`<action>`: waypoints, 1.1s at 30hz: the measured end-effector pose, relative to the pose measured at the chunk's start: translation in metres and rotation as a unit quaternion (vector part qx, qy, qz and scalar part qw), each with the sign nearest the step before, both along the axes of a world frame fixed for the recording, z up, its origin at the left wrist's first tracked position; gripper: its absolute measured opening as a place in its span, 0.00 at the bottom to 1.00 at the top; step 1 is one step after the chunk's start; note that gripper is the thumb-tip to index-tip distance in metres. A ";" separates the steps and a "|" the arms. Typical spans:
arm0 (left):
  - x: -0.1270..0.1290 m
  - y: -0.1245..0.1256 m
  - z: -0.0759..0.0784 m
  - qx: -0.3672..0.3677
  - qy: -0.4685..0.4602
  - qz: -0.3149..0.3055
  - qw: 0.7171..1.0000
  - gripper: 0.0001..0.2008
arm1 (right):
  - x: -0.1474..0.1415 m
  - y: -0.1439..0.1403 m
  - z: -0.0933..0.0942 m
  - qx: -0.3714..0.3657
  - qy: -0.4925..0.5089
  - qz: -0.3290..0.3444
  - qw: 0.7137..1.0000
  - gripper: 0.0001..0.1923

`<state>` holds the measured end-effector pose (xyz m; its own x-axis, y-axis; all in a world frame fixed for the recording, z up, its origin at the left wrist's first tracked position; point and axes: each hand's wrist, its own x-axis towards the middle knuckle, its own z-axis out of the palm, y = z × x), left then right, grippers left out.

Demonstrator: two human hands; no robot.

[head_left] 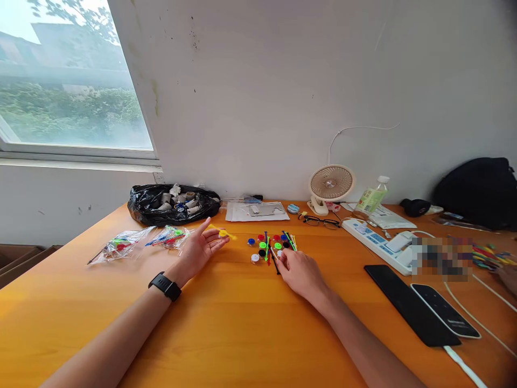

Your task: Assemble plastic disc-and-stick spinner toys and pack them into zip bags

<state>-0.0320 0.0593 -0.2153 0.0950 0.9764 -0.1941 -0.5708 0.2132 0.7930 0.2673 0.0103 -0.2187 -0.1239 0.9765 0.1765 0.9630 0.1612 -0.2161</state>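
My left hand point(202, 248) is turned palm up above the table, its fingers loosely curled. At its fingertips is a small yellow plastic piece point(223, 233) with a round part and thin ends, blurred. My right hand point(301, 271) reaches into a group of coloured pieces, thumb and forefinger pinched on a thin white stick point(273, 252). Around it lie a blue disc point(251, 242), a white disc point(254, 258), a light green disc point(262, 245), a green stick point(267, 250), a black stick point(276, 265) and several others. My right fingers partly cover the group.
Two clear bags of coloured pieces point(121, 243) lie left, before a black plastic bag point(141, 207). Behind are a fan point(332, 183), glasses point(322, 221) and a bottle point(370, 199). To the right are a power strip point(374, 243), a black slab point(407, 302) and another person's hand point(508, 276).
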 end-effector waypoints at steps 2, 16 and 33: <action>0.003 -0.002 -0.004 0.051 0.104 -0.016 0.993 0.16 | 0.000 0.000 0.001 0.003 -0.001 -0.007 1.000 0.10; 0.009 -0.008 -0.026 0.315 0.592 -0.016 0.742 0.14 | -0.007 0.004 -0.008 0.008 0.322 0.089 0.943 0.10; 0.057 -0.052 -0.007 0.511 0.656 -0.058 0.553 0.17 | -0.007 0.008 -0.014 0.027 0.408 0.120 0.905 0.10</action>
<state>0.0249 0.0068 -0.2222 0.6004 0.6420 0.4768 0.6080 -0.7538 0.2492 0.2602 0.0180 -0.2327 -0.1388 0.9258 0.3517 0.4224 0.3765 -0.8245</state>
